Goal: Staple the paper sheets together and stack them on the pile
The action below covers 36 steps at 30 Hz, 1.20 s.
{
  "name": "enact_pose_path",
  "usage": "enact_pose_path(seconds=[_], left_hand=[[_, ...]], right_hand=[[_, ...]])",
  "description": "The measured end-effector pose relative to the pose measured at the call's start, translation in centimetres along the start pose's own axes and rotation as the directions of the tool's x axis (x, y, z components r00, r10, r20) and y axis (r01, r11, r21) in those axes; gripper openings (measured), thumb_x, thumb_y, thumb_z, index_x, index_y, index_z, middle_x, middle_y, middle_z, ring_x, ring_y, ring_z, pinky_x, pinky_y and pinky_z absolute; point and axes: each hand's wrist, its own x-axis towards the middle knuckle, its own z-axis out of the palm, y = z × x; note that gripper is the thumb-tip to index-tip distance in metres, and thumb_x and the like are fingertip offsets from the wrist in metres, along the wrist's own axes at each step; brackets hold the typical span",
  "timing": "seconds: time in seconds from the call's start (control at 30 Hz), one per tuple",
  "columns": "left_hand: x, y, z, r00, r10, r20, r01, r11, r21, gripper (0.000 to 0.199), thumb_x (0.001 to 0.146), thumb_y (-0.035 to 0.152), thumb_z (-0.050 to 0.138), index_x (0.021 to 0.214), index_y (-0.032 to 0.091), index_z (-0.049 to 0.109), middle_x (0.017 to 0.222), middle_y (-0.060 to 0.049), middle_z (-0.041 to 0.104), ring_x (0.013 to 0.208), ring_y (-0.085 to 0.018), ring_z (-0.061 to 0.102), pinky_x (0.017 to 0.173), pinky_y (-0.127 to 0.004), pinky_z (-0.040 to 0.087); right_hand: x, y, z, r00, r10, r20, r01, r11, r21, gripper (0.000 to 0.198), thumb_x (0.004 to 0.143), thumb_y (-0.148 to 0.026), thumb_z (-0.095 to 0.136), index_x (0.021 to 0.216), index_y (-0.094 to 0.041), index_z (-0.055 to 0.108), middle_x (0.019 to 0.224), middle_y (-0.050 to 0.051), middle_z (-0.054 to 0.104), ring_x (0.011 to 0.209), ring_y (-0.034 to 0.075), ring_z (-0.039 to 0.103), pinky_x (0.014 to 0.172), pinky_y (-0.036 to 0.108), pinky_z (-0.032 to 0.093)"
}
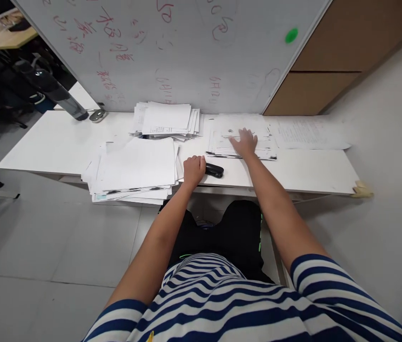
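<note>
My left hand (194, 170) is closed around one end of a black stapler (214, 170), low over the front part of the white table. To its right, my right hand (245, 142) lies with fingers spread on a stack of white papers (222, 142). A large, uneven pile of papers (136, 164) sits left of my left hand and juts past the table's front edge. Behind that pile stands another stack of papers (167, 118), close to the whiteboard.
A whiteboard (186, 52) with red writing rises behind the table (54, 142). At the left are a dark bottle (58, 95) and a computer mouse (98, 115). Printed sheets (307, 133) lie at the right, near brown cardboard panels (311, 92) and a wall.
</note>
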Motion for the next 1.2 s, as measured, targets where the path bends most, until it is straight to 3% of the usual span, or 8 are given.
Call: enact_pose_path(seconds=[0.2, 0.57, 0.77, 0.9, 1.07, 1.2], left_hand=[[-0.1, 0.1, -0.1, 1.0, -0.009, 0.001, 0.009, 1.0, -0.01, 0.041, 0.105, 0.03, 0.029, 0.083, 0.02, 0.062, 0.089, -0.01, 0.067, 0.09, -0.024, 0.059, 0.079, -0.038, 0.034], [0.0, 0.2, -0.2, 1.0, -0.01, 0.009, 0.01, 1.0, -0.014, 0.041, 0.105, 0.03, 0.028, 0.083, 0.02, 0.062, 0.089, -0.009, 0.066, 0.09, -0.024, 0.058, 0.079, -0.037, 0.034], [0.0, 0.1, -0.1, 1.0, -0.009, 0.009, 0.009, 1.0, -0.023, 0.041, 0.105, 0.031, 0.028, 0.083, 0.02, 0.061, 0.088, -0.009, 0.065, 0.09, -0.024, 0.058, 0.079, -0.037, 0.034], [-0.1, 0.2, -0.1, 1.0, -0.019, 0.006, 0.019, 0.999, -0.026, 0.039, 0.105, 0.03, 0.03, 0.083, 0.02, 0.061, 0.089, -0.009, 0.065, 0.091, -0.024, 0.058, 0.079, -0.037, 0.034], [0.0, 0.3, -0.2, 1.0, -0.02, 0.005, 0.02, 0.999, -0.025, 0.039, 0.105, 0.031, 0.03, 0.081, 0.02, 0.06, 0.089, -0.009, 0.066, 0.091, -0.025, 0.058, 0.078, -0.038, 0.033], [0.1, 0.2, -0.1, 1.0, -0.016, 0.008, 0.016, 1.0, -0.015, 0.039, 0.105, 0.031, 0.031, 0.082, 0.02, 0.06, 0.09, -0.009, 0.066, 0.091, -0.024, 0.058, 0.079, -0.037, 0.033]], right_hand=[[-1.2, -0.3, 1.1, 0.985, -0.063, -0.159, 0.063, 0.998, -0.005, 0.048, 0.101, -0.039, 0.035, 0.126, -0.01, 0.062, 0.138, 0.023, 0.059, 0.131, 0.031, 0.05, 0.112, 0.055, 0.03], [-0.8, -1.3, 0.2, 0.995, -0.051, -0.091, 0.043, 0.995, -0.085, 0.048, 0.102, -0.03, 0.025, 0.113, -0.006, 0.066, 0.108, 0.024, 0.068, 0.113, 0.035, 0.059, 0.099, 0.054, 0.036], [0.7, -1.5, 1.1, 0.995, -0.085, -0.059, 0.075, 0.985, -0.156, 0.043, 0.101, -0.029, 0.029, 0.123, -0.009, 0.06, 0.094, 0.017, 0.067, 0.104, 0.033, 0.063, 0.099, 0.058, 0.034], [1.4, -1.5, 1.1, 0.993, -0.114, -0.035, 0.106, 0.98, -0.166, 0.038, 0.098, -0.034, 0.039, 0.121, -0.014, 0.062, 0.099, 0.016, 0.065, 0.107, 0.034, 0.061, 0.101, 0.061, 0.031], [1.1, -1.6, 0.5, 0.978, -0.206, 0.012, 0.204, 0.96, -0.191, 0.039, 0.098, -0.03, 0.034, 0.111, -0.013, 0.066, 0.116, 0.019, 0.064, 0.117, 0.034, 0.053, 0.108, 0.065, 0.025], [1.1, -2.5, 0.8, 0.994, -0.111, -0.001, 0.11, 0.991, -0.075, 0.054, 0.1, -0.048, 0.03, 0.119, -0.009, 0.061, 0.117, 0.023, 0.064, 0.117, 0.038, 0.052, 0.103, 0.067, 0.032]])
